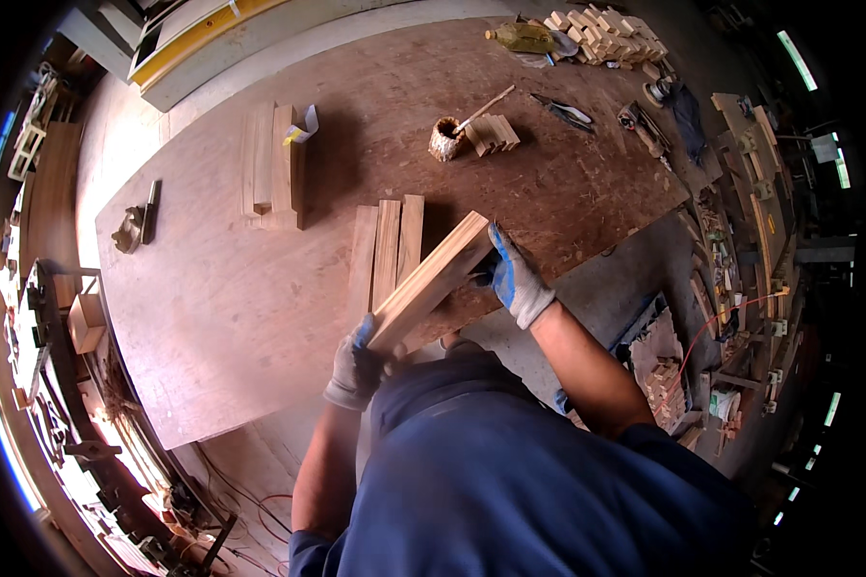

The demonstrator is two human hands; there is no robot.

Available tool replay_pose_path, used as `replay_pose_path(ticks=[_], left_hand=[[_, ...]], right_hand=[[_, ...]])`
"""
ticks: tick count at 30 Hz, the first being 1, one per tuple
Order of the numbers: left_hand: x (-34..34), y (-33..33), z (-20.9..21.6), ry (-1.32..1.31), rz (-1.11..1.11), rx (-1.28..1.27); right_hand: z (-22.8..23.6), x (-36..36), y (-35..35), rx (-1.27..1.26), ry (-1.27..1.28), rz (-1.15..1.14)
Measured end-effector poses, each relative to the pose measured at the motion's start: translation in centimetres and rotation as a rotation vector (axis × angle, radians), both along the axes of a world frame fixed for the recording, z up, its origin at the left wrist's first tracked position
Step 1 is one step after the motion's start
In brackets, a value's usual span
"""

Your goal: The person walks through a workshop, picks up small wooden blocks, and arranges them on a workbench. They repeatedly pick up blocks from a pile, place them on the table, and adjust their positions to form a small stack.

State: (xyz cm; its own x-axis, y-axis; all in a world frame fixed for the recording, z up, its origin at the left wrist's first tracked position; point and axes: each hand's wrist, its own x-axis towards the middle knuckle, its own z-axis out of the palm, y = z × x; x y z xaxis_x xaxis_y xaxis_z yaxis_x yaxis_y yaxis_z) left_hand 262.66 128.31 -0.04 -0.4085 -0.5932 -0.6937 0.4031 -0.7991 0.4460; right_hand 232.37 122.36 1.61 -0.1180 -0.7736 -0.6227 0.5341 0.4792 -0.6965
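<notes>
A light wooden board point(427, 285), thick and squared, is held aslant over the near edge of the table. My left hand point(354, 368), in a grey glove with blue coating, grips its lower end. My right hand point(519, 279), gloved the same way, holds the board by its upper end, fingers stretched along the side; part of the grip is hidden behind the wood. Just beyond my left hand, several similar wooden pieces point(387, 245) lie side by side on the table.
The brown table point(202, 327) also bears a stack of boards point(272, 173), a crusted pot point(445, 140) with a brush, small notched blocks point(493, 135), pliers point(562, 112), a bottle point(522, 37) and a pile of wooden blocks point(608, 37). Cluttered shelves point(741, 260) stand at the right.
</notes>
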Motion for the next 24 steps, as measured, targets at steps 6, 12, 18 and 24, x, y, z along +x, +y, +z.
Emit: replay_pose_path(ticks=[6,12,18,24], left_hand=[[-0.1,0.7,-0.7,0.257,0.019,0.187],[0.0,0.4,-1.0,0.293,-0.047,0.274],[-0.2,-0.1,-1.2,0.316,-0.002,0.377],[-0.3,-0.1,-0.6,0.295,-0.013,0.29]], right_hand=[[0.4,0.0,0.5,-0.082,0.049,0.073],[0.1,-0.2,1.2,-0.054,0.095,0.079],[0.0,-0.3,1.4,-0.014,0.063,0.039],[-0.1,-0.4,1.5,0.003,0.054,0.039]])
